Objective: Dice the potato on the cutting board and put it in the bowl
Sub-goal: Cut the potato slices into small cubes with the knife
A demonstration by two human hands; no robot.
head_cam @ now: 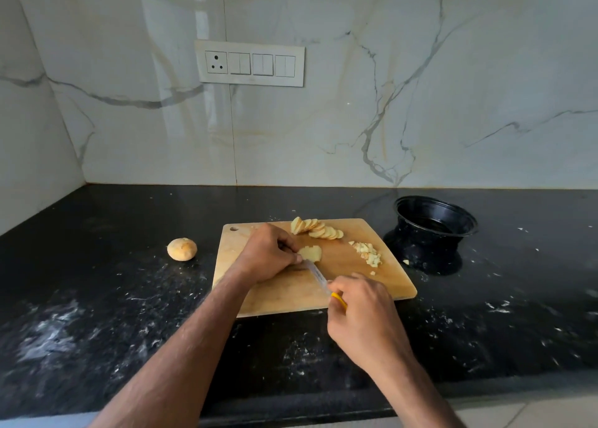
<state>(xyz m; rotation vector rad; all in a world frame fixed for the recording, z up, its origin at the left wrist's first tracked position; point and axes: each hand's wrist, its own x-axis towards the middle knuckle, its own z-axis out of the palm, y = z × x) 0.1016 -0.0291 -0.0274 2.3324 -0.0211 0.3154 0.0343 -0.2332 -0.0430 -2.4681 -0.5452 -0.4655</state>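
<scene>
A wooden cutting board [362, 285] lies on the black counter. My left hand [268, 254] holds a small stack of potato slices [311, 253] near the board's middle with curled fingers. My right hand [362, 314] grips a yellow-handled knife [318, 275], whose blade lies against the stack's near side. A row of round potato slices [318, 228] leans at the board's far edge. A small heap of diced potato [368, 253] sits toward the board's right. The black bowl [435, 220] stands to the right of the board.
A potato end piece with skin [182, 249] lies on the counter left of the board. One diced bit [405, 262] lies off the board near the bowl's base. A marble wall with a switch panel [250, 62] rises behind; the counter meets a side wall at left.
</scene>
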